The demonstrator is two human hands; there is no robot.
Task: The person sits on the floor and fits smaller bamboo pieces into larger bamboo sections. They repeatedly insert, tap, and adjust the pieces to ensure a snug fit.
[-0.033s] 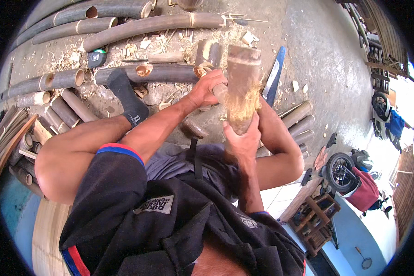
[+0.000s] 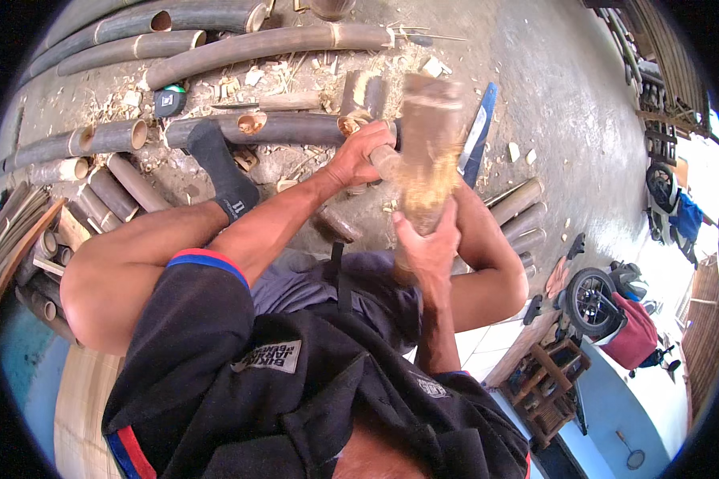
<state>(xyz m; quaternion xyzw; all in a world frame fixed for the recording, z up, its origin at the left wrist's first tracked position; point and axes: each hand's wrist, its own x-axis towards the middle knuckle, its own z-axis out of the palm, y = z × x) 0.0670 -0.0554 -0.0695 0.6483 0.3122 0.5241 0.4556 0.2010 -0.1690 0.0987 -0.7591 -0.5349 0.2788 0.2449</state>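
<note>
On littered concrete floor (image 2: 551, 96), bamboo poles (image 2: 256, 44)

A seated person's left hand (image 2: 363, 156) and right hand (image 2: 428, 243) grip an upright, frayed bamboo section (image 2: 430, 152), with long bamboo poles (image 2: 256, 44) lying beyond it, a blue-handled blade (image 2: 478, 132) just to its right, and a motorcycle (image 2: 615, 307) well apart.

The left hand (image 2: 359, 156) reaches forward on a nearly straight arm, fingers curled shut in a grip; the right hand (image 2: 427, 243) is raised upright nearer the body, fingers wrapped closed, elbow bent out to the right.
</note>
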